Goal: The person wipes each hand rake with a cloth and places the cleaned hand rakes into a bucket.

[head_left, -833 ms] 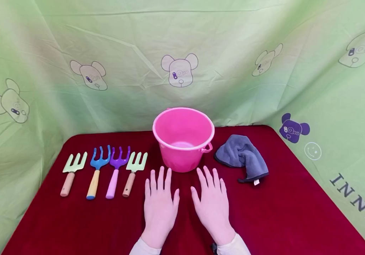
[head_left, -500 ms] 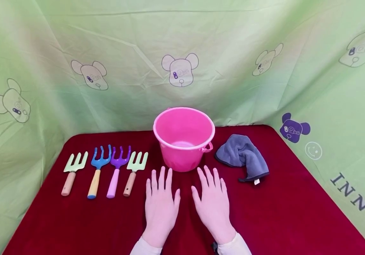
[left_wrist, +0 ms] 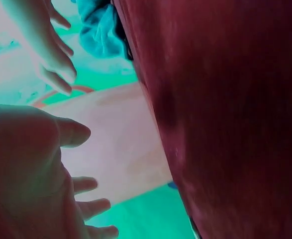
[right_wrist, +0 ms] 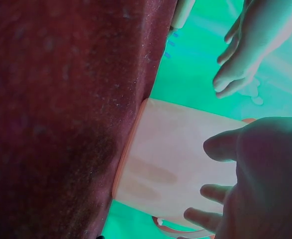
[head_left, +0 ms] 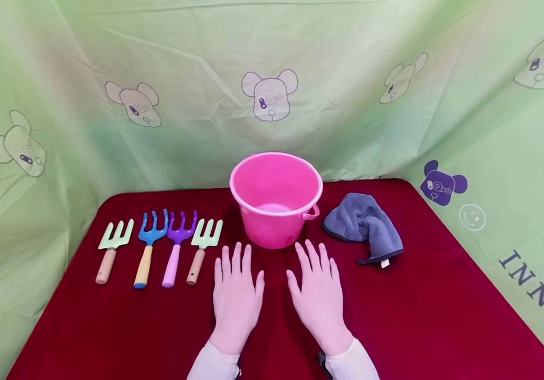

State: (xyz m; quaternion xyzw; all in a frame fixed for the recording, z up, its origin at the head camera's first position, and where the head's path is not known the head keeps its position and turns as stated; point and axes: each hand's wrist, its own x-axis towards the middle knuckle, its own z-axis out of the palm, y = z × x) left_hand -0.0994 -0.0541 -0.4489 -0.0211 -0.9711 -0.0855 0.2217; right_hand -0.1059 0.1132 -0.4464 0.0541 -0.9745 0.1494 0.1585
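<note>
Pale-green three-pronged hand fork with pinkish wooden handle (head_left: 109, 253): laid at the far left of the dark-red cloth-covered worktop (head_left: 134, 332), its prongs pointed away from the person.
Blue curved-pronged hand fork with yellow wooden handle (head_left: 146, 252): placed next in the row; blue is also seen at the handle's end.
Purple curved-pronged hand fork with pink handle (head_left: 175, 250): set just beside; whether its prongs are touched by the blue ones cannot be told.
Second pale-green hand fork (head_left: 198, 255): laid at the row's right end.
Left hand (head_left: 236, 301): held above the surface, back upward, fingers straightened and slightly spread.
Round pink plastic bucket (head_left: 272, 227): stood upright at the centre, just beyond both hands.
Right hand (head_left: 319, 301): similarly raised, fingers straightened and spread, thumb angled inward.
Crumpled grey-blue fabric cloth (head_left: 362, 224): left near the bucket, on its right.
</note>
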